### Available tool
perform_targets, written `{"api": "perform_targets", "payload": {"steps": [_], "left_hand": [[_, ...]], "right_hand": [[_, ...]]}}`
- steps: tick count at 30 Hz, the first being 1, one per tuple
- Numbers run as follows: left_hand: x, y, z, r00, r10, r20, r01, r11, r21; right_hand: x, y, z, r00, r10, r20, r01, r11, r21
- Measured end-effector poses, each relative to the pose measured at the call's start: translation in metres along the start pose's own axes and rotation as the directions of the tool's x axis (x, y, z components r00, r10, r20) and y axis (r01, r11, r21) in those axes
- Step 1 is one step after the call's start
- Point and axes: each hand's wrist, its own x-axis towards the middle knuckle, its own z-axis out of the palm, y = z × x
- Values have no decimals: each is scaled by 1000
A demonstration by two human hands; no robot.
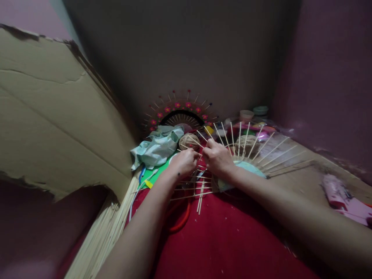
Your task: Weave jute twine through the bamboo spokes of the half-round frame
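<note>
A half-round fan frame lies in front of me, with thin wooden sticks (231, 137) spreading from a pale blue half disc (251, 169). Brown twine (225, 146) runs across the sticks near the disc. My right hand (218, 159) is closed at the left part of the fan, its fingers around a stick close to the twine. Just left of it, my left hand (187, 163) is closed in a pinch, fingertips almost meeting the right ones. What the left fingertips hold is too small to make out. A ball of twine (188, 142) sits behind my left hand.
Loose sticks (200, 197) and a red ring-shaped handle (182, 223) lie on the red cloth (221, 236). A cardboard sheet (58, 108) stands left, above a stick bundle (101, 228). Crumpled fabric (158, 145), a flower-decorated arch (178, 105) and a pink glue gun (353, 207) surround the work.
</note>
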Motion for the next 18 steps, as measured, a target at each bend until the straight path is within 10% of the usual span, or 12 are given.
{"api": "perform_targets", "payload": {"steps": [18], "left_hand": [[18, -11, 8, 994, -97, 46, 105, 972, -212]], "right_hand": [[1, 0, -4, 999, 27, 36, -30, 995, 93]]}}
